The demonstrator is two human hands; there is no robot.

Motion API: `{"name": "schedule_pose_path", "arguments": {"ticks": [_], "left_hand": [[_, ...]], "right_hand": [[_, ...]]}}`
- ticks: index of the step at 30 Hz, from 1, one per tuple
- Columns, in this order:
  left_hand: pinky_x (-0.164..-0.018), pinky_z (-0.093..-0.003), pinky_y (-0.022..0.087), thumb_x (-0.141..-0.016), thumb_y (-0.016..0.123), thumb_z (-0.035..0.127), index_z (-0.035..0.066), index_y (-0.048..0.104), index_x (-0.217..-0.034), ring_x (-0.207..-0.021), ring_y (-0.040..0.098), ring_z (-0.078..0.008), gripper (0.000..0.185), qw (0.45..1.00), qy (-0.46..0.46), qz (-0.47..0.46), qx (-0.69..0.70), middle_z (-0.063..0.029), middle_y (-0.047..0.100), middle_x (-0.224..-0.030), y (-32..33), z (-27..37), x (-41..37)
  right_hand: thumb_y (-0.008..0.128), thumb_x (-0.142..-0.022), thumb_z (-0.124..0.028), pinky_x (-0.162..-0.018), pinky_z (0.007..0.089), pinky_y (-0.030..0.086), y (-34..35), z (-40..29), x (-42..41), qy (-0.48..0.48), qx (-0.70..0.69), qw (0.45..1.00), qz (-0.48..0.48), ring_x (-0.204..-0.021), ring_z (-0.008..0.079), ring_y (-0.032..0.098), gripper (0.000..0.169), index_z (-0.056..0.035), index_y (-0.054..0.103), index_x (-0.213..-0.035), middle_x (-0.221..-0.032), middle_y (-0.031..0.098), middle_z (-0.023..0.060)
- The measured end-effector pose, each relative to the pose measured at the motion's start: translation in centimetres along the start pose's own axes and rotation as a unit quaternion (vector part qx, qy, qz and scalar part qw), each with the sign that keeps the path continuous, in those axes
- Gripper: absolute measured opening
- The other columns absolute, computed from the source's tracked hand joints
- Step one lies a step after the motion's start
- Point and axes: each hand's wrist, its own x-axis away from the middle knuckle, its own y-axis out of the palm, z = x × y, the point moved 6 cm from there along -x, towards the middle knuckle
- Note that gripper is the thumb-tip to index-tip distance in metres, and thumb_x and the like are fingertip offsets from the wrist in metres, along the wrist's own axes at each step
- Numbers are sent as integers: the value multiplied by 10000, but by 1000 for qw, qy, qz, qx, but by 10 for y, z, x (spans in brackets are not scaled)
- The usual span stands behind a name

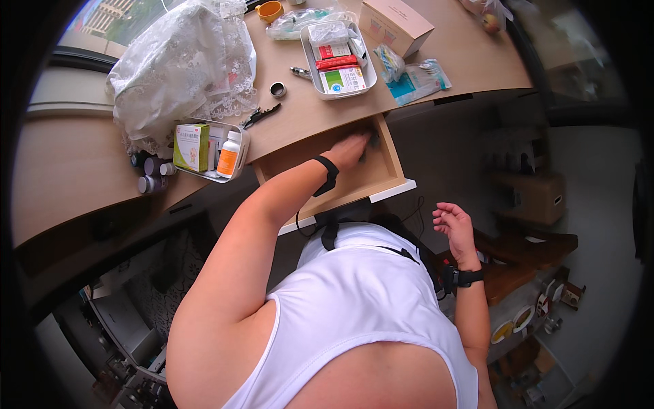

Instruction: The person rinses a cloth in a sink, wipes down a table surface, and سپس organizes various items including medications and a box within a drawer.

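My left hand (349, 150), with a black band on the wrist, reaches into an open wooden drawer (392, 153) under the desk. Its fingers are at a small dark object (375, 139) near the drawer's far right corner. Blur and the hand itself hide what the object is and whether it is gripped. To the right of the drawer, my right hand (453, 230) hangs in the air with loosely curled fingers and nothing in it.
On the wooden desk (317, 120) are two white trays (370, 87) (244, 153) of medicine boxes, a corkscrew (261, 115), a metal ring-like cap (277, 90), plastic packets (421, 82), a pink carton (396, 25) and white lace cloth (179, 66). Several bottles (153, 174) stand left.
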Motion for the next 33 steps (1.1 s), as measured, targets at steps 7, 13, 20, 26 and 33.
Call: {"name": "schedule_pose_path", "arguments": {"ticks": [7,13,20,26,33], "left_hand": [[-858,-435,546,-827,645,87,82,736,-1015,-1026,663,-353,209,966,166,-194,-38,-123,653,-1172,13,20,47],[-835,-437,564,-829,612,128,68,752,-945,-976,687,-361,191,957,113,-245,-111,-121,724,-1095,-1,-6,120],[-814,-483,565,-826,623,60,74,726,-1005,-984,681,-402,208,960,-68,-243,-121,-178,730,-969,-10,-41,157],[-849,-480,522,-825,624,74,56,630,-1111,-1031,620,-440,287,966,-243,88,5,-228,640,-1126,-11,-97,77],[-915,-472,517,-769,644,-6,90,687,-1014,-1073,615,-395,267,974,30,-215,-58,-151,645,-1084,13,-22,88]], "right_hand": [[560,-987,-82,-723,255,559,-2,15,-15,40,6,999,-24,-817,103,657,227,-14,653,-1183,-1003,706,65],[557,-987,-77,-718,250,561,-2,16,-24,39,2,998,-39,-810,102,660,221,-15,654,-1175,-1000,708,63],[555,-987,-74,-712,246,562,2,4,-33,28,3,998,-51,-806,96,660,219,-17,655,-1173,-993,709,61],[555,-987,-76,-712,242,561,-9,-6,-26,16,2,999,-39,-807,94,662,216,-21,655,-1171,-996,708,61],[553,-989,-84,-712,242,559,-27,8,-22,17,-21,1000,-13,-807,95,658,218,-27,655,-1173,-991,706,56]]}}
